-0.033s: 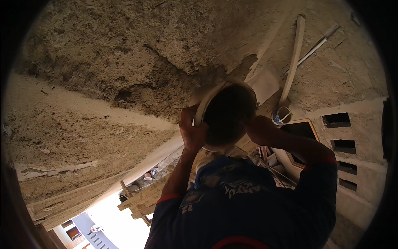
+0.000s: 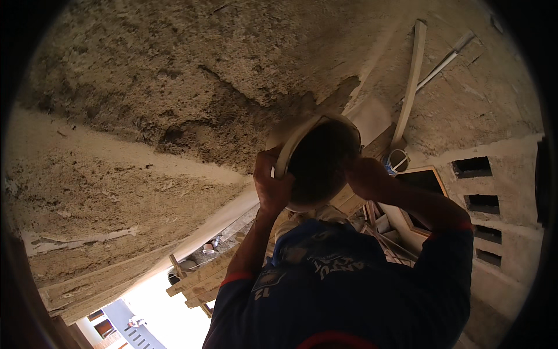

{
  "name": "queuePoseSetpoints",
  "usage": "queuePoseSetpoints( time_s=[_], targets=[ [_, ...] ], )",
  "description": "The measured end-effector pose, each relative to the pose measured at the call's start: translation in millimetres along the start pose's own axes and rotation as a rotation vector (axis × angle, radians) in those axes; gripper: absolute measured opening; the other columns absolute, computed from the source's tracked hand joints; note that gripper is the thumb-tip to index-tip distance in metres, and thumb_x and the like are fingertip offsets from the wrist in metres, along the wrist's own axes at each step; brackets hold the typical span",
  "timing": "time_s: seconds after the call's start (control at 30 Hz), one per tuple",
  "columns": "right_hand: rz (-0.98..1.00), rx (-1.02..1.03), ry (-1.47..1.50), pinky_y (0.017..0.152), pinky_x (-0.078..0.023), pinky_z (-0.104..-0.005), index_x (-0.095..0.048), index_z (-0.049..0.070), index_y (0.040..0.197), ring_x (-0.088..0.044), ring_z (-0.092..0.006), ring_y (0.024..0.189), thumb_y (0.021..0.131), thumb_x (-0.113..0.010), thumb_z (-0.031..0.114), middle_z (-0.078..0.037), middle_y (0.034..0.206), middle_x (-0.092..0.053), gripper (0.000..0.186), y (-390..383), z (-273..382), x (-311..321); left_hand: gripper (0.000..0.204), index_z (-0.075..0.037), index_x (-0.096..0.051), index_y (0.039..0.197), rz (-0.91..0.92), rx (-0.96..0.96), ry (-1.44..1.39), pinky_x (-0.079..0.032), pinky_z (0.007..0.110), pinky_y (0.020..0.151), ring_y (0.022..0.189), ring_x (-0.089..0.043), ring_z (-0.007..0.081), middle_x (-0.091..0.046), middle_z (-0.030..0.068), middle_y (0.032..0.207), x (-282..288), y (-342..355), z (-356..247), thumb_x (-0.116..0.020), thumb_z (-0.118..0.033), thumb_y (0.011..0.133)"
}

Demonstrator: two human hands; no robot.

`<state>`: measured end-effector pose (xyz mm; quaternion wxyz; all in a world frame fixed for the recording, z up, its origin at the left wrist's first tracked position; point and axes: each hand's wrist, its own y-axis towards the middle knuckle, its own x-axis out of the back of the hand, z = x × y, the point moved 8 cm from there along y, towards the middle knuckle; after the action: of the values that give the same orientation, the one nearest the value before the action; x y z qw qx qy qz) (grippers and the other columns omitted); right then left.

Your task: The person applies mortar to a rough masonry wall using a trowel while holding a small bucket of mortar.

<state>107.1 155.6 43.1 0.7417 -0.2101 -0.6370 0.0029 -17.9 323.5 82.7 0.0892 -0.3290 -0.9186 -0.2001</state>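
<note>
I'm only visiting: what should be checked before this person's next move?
1. Left hand gripping the round, pale-rimmed bucket: ok.
2. Right hand gripping securely: cannot tell; its fingers are in shadow.
3. Bucket's contents visible: not ok; the inside is dark.
4. Small, round blue-and-white pail out of both hands: ok.
5. Long, pale wooden beam out of both hands: ok.

The left hand (image 2: 274,187) is raised, its fingers (image 2: 265,161) bent in a grip; the left forearm (image 2: 250,241) climbs steeply to it, the left wrist (image 2: 268,212) nearly straight; the right hand (image 2: 367,177) is at much the same height, its fingertips lost in dark shadow; the right forearm (image 2: 415,202) slants inward from the right; the two hands are near each other but apart.
</note>
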Motion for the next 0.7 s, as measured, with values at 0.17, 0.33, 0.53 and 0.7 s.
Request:
queuePoseSetpoints(
  time_s=[0.17, 0.33, 0.53, 0.7],
  targets=[
    [-0.113, -0.055, 0.051, 0.053, -0.055, -0.0419, -0.054, -0.012, 0.105, -0.067, -0.0326, 0.067, 0.081, -0.056, 0.011, -0.019, 0.075, -0.064, 0.034, 1.2, -23.5, -1.9, 0.026, 0.000, -0.051, 0.081, 0.141, -0.183, 0.037, -0.046, 0.038, 0.088, 0.103, -0.060, 0.0322, -0.059, 0.0181, 0.104, -34.0, 13.9, -39.3, -0.058, 0.008, 0.057],
    [-0.159, 0.277, 0.198, 0.057, -0.054, -0.0447, -0.053, -0.003, 0.111, -0.065, -0.0353, 0.065, 0.079, -0.059, 0.009, -0.020, 0.079, -0.062, 0.035, -13.2, -31.0, 8.7, 0.025, -0.001, -0.048, 0.080, 0.268, -0.272, -0.061, -0.043, 0.037, 0.092, 0.112, -0.057, 0.0307, -0.057, 0.0143, 0.098, -48.4, 29.9, -69.5, -0.057, 0.009, 0.059],
    [0.155, 0.214, 0.581, 0.062, -0.053, -0.0446, -0.052, 0.000, 0.103, -0.065, -0.0356, 0.068, 0.077, -0.058, 0.010, -0.019, 0.076, -0.062, 0.028, -19.2, -62.4, -18.7, 0.025, -0.001, -0.049, 0.081, 0.386, -0.229, -0.067, -0.041, 0.036, 0.094, 0.114, -0.056, 0.0292, -0.055, 0.0128, 0.098, -82.9, 35.9, -86.4, -0.058, 0.008, 0.060],
    [0.081, 0.225, 0.782, 0.066, -0.053, -0.0440, -0.054, -0.001, 0.104, -0.065, -0.0364, 0.072, 0.076, -0.062, 0.013, -0.021, 0.082, -0.063, 0.032, -27.0, -67.7, -50.3, 0.025, -0.001, -0.049, 0.082, 0.470, -0.152, -0.064, -0.040, 0.035, 0.094, 0.114, -0.054, 0.0258, -0.055, 0.0120, 0.102, -112.8, 36.4, -80.0, -0.058, 0.007, 0.060]
  ],
)
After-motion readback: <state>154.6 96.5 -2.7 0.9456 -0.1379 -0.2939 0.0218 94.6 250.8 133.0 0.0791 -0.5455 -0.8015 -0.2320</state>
